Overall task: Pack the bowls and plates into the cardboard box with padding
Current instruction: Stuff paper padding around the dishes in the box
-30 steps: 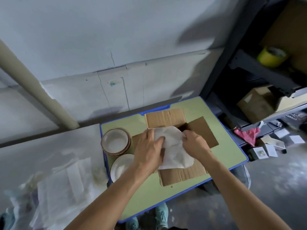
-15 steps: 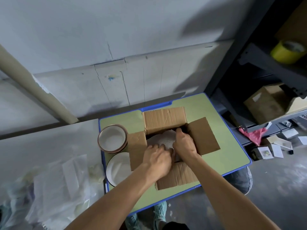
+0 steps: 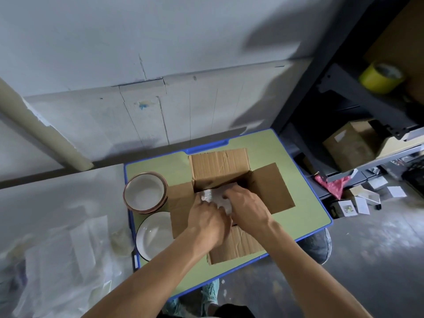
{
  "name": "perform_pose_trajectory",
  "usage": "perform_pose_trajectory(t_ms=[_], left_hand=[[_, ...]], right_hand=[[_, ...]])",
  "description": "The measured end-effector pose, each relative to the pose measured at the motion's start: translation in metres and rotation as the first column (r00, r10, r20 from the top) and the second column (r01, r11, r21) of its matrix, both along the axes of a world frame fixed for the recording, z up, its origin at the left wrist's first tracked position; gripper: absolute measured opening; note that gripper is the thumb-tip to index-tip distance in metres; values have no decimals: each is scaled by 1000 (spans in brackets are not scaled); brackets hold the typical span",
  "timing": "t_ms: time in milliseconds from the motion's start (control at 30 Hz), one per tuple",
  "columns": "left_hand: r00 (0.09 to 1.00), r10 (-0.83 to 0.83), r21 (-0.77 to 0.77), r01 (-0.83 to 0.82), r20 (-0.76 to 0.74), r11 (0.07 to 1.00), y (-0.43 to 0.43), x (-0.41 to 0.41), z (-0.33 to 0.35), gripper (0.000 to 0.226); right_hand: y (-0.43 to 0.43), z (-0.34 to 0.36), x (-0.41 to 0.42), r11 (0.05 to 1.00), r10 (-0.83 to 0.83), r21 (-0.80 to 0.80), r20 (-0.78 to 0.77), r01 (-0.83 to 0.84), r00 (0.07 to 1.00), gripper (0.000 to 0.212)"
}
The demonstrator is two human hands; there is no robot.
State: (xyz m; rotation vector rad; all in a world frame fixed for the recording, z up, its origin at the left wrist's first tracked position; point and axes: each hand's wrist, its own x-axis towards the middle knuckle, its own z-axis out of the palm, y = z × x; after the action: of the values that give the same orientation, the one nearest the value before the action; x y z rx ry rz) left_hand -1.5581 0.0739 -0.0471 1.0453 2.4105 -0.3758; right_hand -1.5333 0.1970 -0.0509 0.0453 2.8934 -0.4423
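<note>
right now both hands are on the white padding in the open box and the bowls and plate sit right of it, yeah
Not right: the head view shows the bowls and plate left of the box. Left hand and right hand are on the white padding in it.

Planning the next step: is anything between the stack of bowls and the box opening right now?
Yes. The left hand and right hand fill the cardboard box opening, gripping white padding. The box's left flap lies folded out beside the bowls, probably low enough to lift over.
</note>
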Motion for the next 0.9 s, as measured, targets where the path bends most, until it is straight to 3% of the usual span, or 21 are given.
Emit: perform_pose_trajectory(t_ms=[100, 200, 333, 400, 533, 667, 767, 900], left_hand=[[1000, -9, 136, 9, -3, 991, -19, 1, 1, 42], [999, -43, 216, 48, -26, 975, -35, 1, -6, 56], [995, -100, 152, 102, -21, 983, -35, 4, -6, 68], [996, -93, 128, 92, -2, 988, -30, 5, -6, 69], [998, -42, 115, 36, 49, 993, -21, 4, -4, 68], [993, -21, 70, 13, 118, 997, -10, 1, 13, 67], [985, -21, 33, 15, 169, 999, -6, -4, 12, 54], [1000, 13, 67, -14, 13, 998, -1, -27, 5, 33]], right_hand=[[4, -13, -8, 995, 85, 44, 188, -95, 978, 38], [6, -26, -16, 993, 100, 31, 330, -116, 939, 50], [6, -38, -32, 975, 178, 31, 487, -220, 855, 49], [7, -46, -35, 959, 194, 71, 539, -274, 820, 60], [8, -53, -36, 970, 173, 71, 464, -231, 869, 72], [11, -44, -32, 967, 195, 90, 334, -238, 922, 57], [19, -39, -27, 977, 100, 161, 221, -138, 970, 43], [17, -36, -25, 980, 93, 143, 274, -136, 957, 29]])
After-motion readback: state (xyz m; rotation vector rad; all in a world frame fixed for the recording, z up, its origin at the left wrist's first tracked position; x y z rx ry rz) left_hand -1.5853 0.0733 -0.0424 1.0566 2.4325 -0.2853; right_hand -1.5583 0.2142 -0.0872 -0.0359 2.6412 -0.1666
